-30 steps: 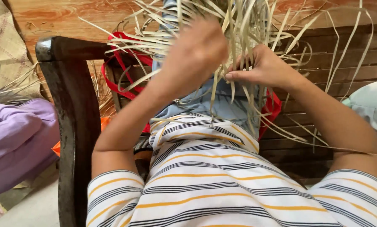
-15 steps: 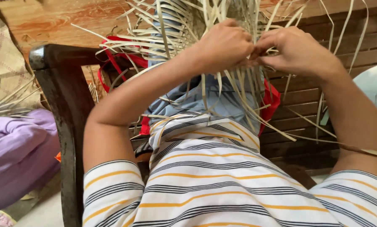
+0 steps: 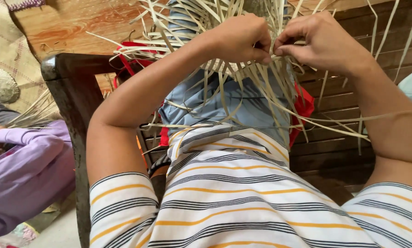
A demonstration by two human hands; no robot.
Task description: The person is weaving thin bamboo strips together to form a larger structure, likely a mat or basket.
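A half-woven piece of pale straw strips rests on my lap, with loose strips fanning out in all directions. My left hand is closed over the woven part, thumb and finger pinching a strip at its right edge. My right hand pinches the same spot from the other side, fingertips almost touching the left hand's. Both forearms reach down over my striped shirt and blue trousers. The woven centre is mostly hidden under my hands.
I sit on a dark wooden chair; its armrest is at my left. A red bag lies under my legs. A person in a purple sleeve sits low at the left with straw strips. A woven mat covers the floor.
Both hands have come together at the top of the straw piece; the right hand rose and closed in to the left hand. The view has tilted up slightly.
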